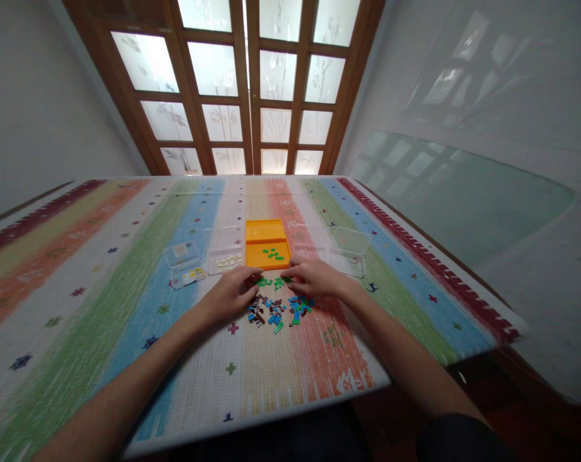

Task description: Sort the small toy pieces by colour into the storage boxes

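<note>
Dark sleeve, lower right, lies nearest the camera; two bare forearms extend over the striped tablecloth. We find the loose green pieces between the hands, just in front of the orange box, whose lid is open. Left hand: thumb and forefinger parted, nothing visibly pinched. Right hand: fingers curled down at the green pieces; we cannot tell whether one is pinched.

Handling, our judgement: light, stiff plastic, hardly fragile, perhaps slippery flat on cloth; best taken by opposite long edges between fingertips.

Counts: one orange box, about five green pieces inside; four clear boxes, two each side, one with yellow pieces, one with cream pieces; three clusters of mixed pieces nearer us. Individual pieces overlap too much for us to count.
</note>
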The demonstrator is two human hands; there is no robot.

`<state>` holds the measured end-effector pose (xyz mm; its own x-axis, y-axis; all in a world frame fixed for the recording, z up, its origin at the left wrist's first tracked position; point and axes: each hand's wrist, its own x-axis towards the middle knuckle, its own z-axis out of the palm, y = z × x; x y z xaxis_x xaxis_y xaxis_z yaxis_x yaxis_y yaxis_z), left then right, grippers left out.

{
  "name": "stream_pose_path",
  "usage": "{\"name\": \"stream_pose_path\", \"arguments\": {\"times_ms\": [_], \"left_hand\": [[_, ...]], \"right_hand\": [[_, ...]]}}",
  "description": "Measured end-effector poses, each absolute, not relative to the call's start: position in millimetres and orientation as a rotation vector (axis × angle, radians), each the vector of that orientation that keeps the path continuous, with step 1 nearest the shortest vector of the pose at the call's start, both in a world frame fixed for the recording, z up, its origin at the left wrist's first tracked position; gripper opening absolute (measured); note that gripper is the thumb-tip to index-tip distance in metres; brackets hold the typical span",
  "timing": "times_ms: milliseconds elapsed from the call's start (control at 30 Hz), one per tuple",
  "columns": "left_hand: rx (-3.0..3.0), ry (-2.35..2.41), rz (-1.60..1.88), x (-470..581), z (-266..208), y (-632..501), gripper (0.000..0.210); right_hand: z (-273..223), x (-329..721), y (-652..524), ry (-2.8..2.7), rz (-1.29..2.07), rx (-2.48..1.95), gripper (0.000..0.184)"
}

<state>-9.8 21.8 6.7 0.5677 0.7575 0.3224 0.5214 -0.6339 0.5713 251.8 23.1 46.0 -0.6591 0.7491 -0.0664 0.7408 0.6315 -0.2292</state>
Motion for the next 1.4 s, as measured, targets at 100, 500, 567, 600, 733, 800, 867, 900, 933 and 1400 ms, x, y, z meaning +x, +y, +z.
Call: {"name": "stream_pose_path", "arguments": {"times_ms": [100,500,567,600,733,800,867,900,933,1400], "left_hand": [[2.371,1.022,0.784,-12.3,5.7,22.1,0.03],[2.319,1.035,0.812,-14.6,2.4,19.7,0.03],[2.318,1.035,0.816,-14.6,2.2,19.3,0.031],[2.318,1.034,0.817,-14.5,2.3,19.0,0.031],[2.319,1.043,0.81,-13.5,3.9,18.0,0.032],[2.316,1.048,0.803,-13.3,4.5,17.7,0.031],[2.313,1.051,0.8,-13.4,4.6,17.5,0.031],[2.312,1.052,0.801,-13.5,4.5,17.5,0.031],[2.31,1.053,0.801,-13.6,4.3,17.4,0.031],[2.318,1.02,0.823,-13.2,1.5,18.0,0.029]], "right_hand": [[42.3,252.6,26.0,-2.778,0.38,-1.285,0.018],[41.7,271.6,33.5,-2.675,0.701,-1.202,0.038],[41.7,275.5,34.8,-2.707,0.745,-1.158,0.047],[41.6,276.8,35.2,-2.72,0.765,-1.144,0.051],[41.5,275.3,34.6,-2.722,0.726,-1.169,0.038],[41.6,270.6,32.8,-2.728,0.641,-1.217,0.03],[41.7,265.1,30.5,-2.74,0.551,-1.265,0.026],[41.7,262.5,29.5,-2.744,0.514,-1.28,0.024],[41.6,260.4,28.7,-2.744,0.484,-1.287,0.023],[31.4,256.8,30.1,-2.716,0.417,-1.328,0.012]]}}
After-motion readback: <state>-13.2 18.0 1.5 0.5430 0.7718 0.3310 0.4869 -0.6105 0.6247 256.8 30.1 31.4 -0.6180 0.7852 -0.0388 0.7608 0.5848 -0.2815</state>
